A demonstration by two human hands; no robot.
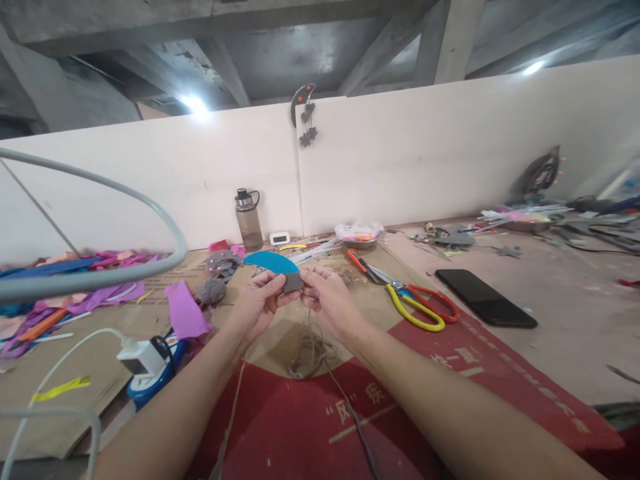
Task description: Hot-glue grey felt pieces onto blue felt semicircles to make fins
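Workpiece [267, 261]: blue curve with grey patch [293, 285], centre of frame.
Left hand [263, 298]: fingers pinching patch's left edge.
Right hand [325, 295]: fingertips pinching its right.
Scissors [397, 285]: right of centre.

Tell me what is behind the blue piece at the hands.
Farther back, beyond the blue piece, stand a bottle and a small white digital display, before the white wall. Whatever sits directly behind the blue piece is covered and cannot be seen.
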